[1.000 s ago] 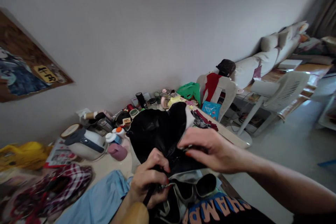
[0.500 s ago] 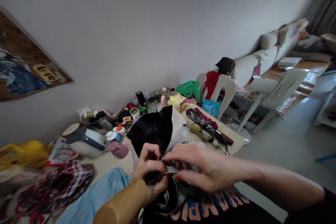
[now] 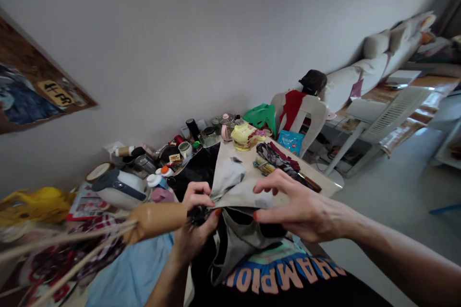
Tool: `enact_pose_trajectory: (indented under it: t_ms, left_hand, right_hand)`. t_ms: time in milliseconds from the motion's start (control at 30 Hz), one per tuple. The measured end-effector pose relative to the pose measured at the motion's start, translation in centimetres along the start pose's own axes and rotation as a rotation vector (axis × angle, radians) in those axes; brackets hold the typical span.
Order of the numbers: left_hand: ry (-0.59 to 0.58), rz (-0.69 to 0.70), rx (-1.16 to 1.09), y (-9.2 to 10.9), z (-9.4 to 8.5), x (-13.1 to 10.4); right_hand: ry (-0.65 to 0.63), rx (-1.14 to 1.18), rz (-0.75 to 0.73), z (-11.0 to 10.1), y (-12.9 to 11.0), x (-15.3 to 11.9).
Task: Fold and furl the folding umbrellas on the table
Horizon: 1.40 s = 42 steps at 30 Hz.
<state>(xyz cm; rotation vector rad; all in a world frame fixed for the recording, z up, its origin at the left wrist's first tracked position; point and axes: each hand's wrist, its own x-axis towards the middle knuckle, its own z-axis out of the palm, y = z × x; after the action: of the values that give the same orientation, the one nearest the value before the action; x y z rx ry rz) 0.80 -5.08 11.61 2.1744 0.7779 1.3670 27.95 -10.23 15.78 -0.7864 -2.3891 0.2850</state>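
Note:
A folding umbrella with black and silver-grey cloth (image 3: 237, 237) hangs loose in front of my body. Its tan handle (image 3: 158, 220) points left, with a pale cord loop (image 3: 79, 240) trailing from the end. My left hand (image 3: 196, 216) is closed around the umbrella where handle and gathered cloth meet. To the right, my right hand (image 3: 298, 206) has thumb and fingers apart and grips nothing. Its thumb is by the edge of the grey cloth; whether they touch I cannot tell. The fingers of my left hand partly cover the umbrella's dark ribs.
Folded umbrellas (image 3: 277, 158) lie on the table's right side, near a yellow package (image 3: 245, 135). A kettle (image 3: 120, 188), bottles and jars line the wall side. Light blue cloth (image 3: 133, 273) lies at front left. Beyond stand a plastic chair (image 3: 313, 115) and a fan (image 3: 389, 115).
My right hand has let go of the cloth and drawn back to the right, opening. The handle has swung up and left, bringing its cord into view. The raised black cloth has dropped.

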Motion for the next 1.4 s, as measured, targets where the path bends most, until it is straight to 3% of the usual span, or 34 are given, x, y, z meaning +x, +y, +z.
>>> enact_pose_trajectory:
  t_ms: [100, 200, 267, 467, 633, 767, 867, 933, 1100, 1200, 1333, 1400]
  left_hand:
    - [-0.024, -0.001, 0.037, 0.1, 0.0, 0.6]
    - [-0.098, -0.008, 0.029, 0.2, -0.1, 0.7]
    - [-0.138, 0.001, 0.013, 0.2, -0.3, 0.7]
    - [-0.126, -0.007, 0.071, -0.3, -0.9, 0.3]
    - [-0.111, -0.015, 0.071, -0.5, -1.2, 0.4]
    - [-0.112, 0.001, 0.050, 0.0, -0.7, 1.0]
    - [-0.220, 0.004, 0.049, 0.3, -0.1, 1.3]
    - [-0.268, -0.004, 0.037, 0.3, 0.1, 1.3]
    - [-0.194, -0.056, 0.048, -0.8, -0.9, 0.9]
    - [-0.284, -0.026, -0.020, -1.1, -1.5, 0.8]
    - [-0.438, 0.022, -0.107, -0.4, -1.2, 1.2]
    - [-0.475, 0.044, -0.116, -0.3, -0.6, 1.2]
  right_hand:
    - [-0.125, -0.343, 0.030, 0.3, 1.6, 0.2]
    - [-0.095, -0.574, 0.181, -0.1, 4.3, 0.0]
    - [-0.090, -0.611, 0.200, -0.6, 5.5, -0.1]
    - [-0.261, -0.355, 0.026, -2.1, 5.6, -0.2]
    - [-0.303, -0.106, -0.021, -2.9, 4.6, -0.3]
    - [-0.549, -0.197, 0.111, -2.8, 3.9, 0.5]
    - [-0.676, -0.380, 0.267, -2.8, 3.7, 1.3]
    - [-0.665, -0.382, 0.275, -3.3, 3.8, 1.6]
    - [-0.639, -0.107, 0.165, -5.0, 3.7, 1.7]
    - [-0.601, 0.056, 0.114, -5.5, 3.6, 1.6]
    - [-0.744, 0.277, 0.116, -6.0, 4.4, 1.7]
    - [-0.592, 0.339, 0.138, -6.2, 5.0, 2.3]
